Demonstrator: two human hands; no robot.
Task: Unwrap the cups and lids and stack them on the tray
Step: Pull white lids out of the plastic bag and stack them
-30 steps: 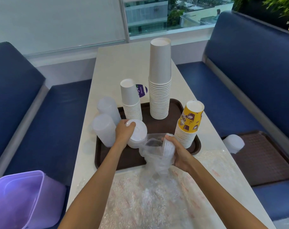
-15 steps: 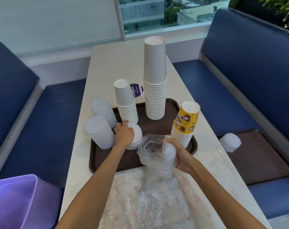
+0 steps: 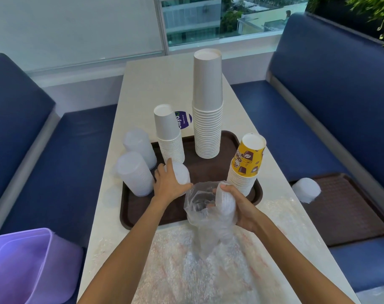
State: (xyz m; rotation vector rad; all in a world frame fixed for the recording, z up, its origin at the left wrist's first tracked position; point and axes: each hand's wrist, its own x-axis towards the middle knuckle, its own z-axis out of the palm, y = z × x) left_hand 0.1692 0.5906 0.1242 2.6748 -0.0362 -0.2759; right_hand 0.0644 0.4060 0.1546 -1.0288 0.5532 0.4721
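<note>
There are two brown trays: the table tray [image 3: 143, 207] and a second tray [image 3: 349, 211] to its right. On the table tray stand three paper-cup stacks: tall white stack [image 3: 207, 119], short white stack [image 3: 169, 137], yellow-topped stack [image 3: 246, 167]. Two translucent stacks [image 3: 139, 148] [image 3: 134, 174] sit at its left edge. There are three lid stacks: loose lid stack [image 3: 181, 175] on it, bagged lid stack [image 3: 225, 202] at its near edge, outlying lid stack [image 3: 306, 189] to its right.

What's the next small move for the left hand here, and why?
Probably set the loose lids down on the tray and let go. The left hand grips them low over a bare patch of tray, while the right hand grips the bagged lids, half inside the bag; pulling those out likely needs both hands.
</note>
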